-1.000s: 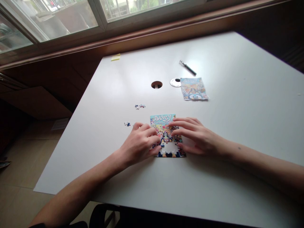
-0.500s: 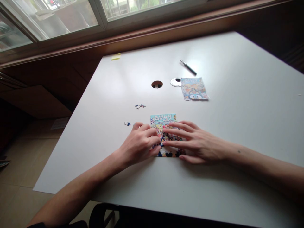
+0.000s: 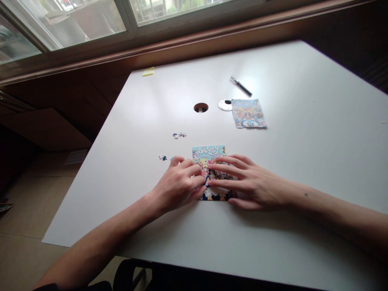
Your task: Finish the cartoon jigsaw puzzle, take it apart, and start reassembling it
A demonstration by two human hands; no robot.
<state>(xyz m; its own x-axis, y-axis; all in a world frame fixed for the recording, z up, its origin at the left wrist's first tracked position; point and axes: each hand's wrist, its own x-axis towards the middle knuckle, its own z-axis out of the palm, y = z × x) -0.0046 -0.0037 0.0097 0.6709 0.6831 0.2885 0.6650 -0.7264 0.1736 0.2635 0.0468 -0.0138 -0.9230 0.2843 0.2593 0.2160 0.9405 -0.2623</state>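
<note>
A colourful jigsaw puzzle [image 3: 209,151], with white lettering on a light blue top, lies flat on the white table [image 3: 169,238]. My right hand [image 3: 245,182] rests over its right side, fingers stretched out and spread. On the left side of the puzzle, my left hand [image 3: 183,184] has its fingers curled and closed at the surface; whatever they may pinch is hidden. Both hands cover much of the picture. Loose puzzle pieces [image 3: 163,157] lie left of my left hand, and more puzzle pieces [image 3: 179,135] lie farther back.
Behind the puzzle is a round cable hole [image 3: 201,108], with its cover [image 3: 224,105] beside it. A printed sheet [image 3: 249,113] overlaps the cover. Farther back are a dark pen [image 3: 241,86] and a yellow sticky note [image 3: 148,72]. A window [image 3: 182,8] runs behind the table.
Almost nothing differs. The fingers of my left hand have shifted very slightly at the puzzle; my right hand stays in place.
</note>
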